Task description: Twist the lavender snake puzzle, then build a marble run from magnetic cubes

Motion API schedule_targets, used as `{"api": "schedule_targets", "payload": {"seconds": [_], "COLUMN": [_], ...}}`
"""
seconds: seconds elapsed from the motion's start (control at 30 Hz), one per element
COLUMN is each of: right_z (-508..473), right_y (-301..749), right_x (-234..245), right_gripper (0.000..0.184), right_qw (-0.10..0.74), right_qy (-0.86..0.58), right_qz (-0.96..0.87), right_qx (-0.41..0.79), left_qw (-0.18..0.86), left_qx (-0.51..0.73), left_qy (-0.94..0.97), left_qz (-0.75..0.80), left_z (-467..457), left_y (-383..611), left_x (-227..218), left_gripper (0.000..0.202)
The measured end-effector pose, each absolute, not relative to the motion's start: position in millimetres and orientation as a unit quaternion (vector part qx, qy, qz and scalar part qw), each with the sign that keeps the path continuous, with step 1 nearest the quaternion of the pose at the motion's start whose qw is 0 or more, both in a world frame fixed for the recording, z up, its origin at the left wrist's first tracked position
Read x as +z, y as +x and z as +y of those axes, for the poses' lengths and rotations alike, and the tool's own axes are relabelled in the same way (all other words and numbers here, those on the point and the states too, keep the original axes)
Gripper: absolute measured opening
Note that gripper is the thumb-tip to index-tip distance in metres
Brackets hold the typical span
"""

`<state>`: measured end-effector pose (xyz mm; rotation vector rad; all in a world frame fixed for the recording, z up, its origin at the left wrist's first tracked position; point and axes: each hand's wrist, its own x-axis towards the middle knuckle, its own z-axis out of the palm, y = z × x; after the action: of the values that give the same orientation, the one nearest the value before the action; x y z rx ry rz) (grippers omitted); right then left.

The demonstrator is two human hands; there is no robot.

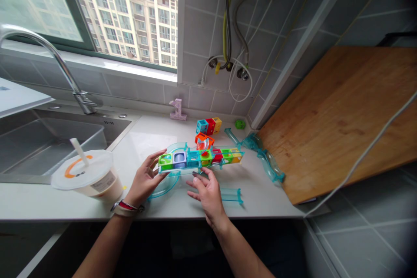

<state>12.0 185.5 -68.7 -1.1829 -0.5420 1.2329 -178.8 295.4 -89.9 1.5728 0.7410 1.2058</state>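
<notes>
Track [200, 158] of cubes lies left-right across counter [156, 132] — left hand [143, 182] pinches its left end; right hand [208, 193] just below middle, fingers loosely spread.

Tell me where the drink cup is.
Head view: the drink cup stands at the left, before the sink, just left of the left hand holding the block row.

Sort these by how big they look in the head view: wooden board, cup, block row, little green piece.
1. wooden board, by far.
2. cup, though it sits nearer the camera, so unsure against the next.
3. block row, longer but thinner.
4. green piece, tiniest.
</notes>
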Motion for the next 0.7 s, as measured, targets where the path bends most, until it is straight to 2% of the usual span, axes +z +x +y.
{"api": "schedule_targets", "payload": {"seconds": [0.17, 0.37, 0.47, 0.53, 0.7], "right_z": [185, 189, 188, 184, 186], "right_y": [12, 11, 17, 32, 103], "right_x": [-67, -73, -66, -53, -13], "right_gripper": [0.059, 0.045, 0.039, 0.036, 0.021], "right_qw": [0.624, 0.622, 0.573, 0.524, 0.455], "right_qy": [-0.516, -0.525, -0.570, -0.623, -0.657], "right_qz": [-0.236, -0.245, -0.310, -0.407, -0.599], "right_qx": [0.537, 0.526, 0.501, 0.413, 0.057], "left_qw": [0.493, 0.484, 0.477, 0.478, 0.490], "left_qx": [0.486, 0.500, 0.519, 0.526, 0.529], "left_qy": [0.651, 0.647, 0.638, 0.632, 0.628], "left_qz": [0.311, 0.311, 0.311, 0.309, 0.293], "left_z": [296, 296, 295, 296, 297], "left_y": [-180, -180, -179, -179, -179], "left_x": [-91, -90, -89, -89, -91], "left_gripper": [0.065, 0.062, 0.061, 0.054, 0.040]}}
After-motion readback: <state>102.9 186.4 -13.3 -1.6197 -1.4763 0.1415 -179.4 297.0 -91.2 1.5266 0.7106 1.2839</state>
